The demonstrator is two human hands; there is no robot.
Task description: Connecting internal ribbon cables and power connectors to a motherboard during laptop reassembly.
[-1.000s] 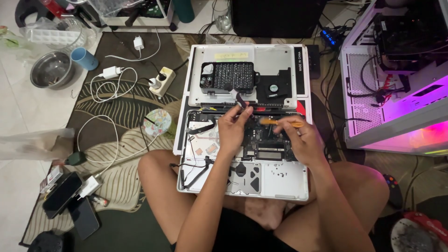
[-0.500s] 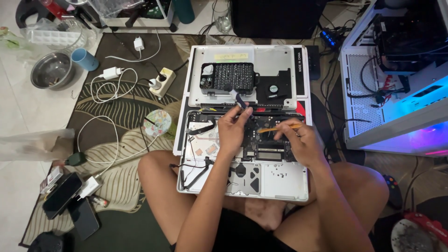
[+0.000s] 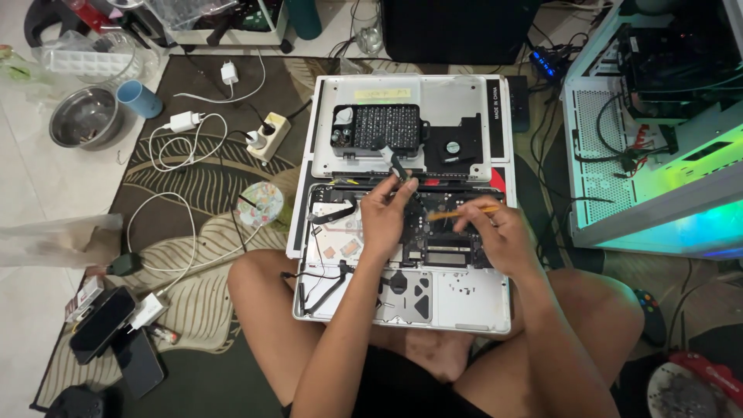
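An opened laptop (image 3: 402, 290), its insides bare, rests on the crossed legs of a person sitting on a patterned rug (image 3: 193, 186). Over the laptop's middle, the left hand (image 3: 385, 220) presses down, its fingers closed around a small dark tool (image 3: 397, 165) whose tip points away. Just right of it, the right hand (image 3: 499, 232) has its fingers pinched on a thin orange stick (image 3: 463, 212), laid flat over the circuit board. Beyond the laptop lies its removed grey bottom cover (image 3: 457, 97), carrying a black tray of screwdriver bits (image 3: 378, 128). Left of the laptop, white chargers and cables (image 3: 186, 131) trail across the rug. Right of the laptop stands an open, lit computer case (image 3: 658, 124).
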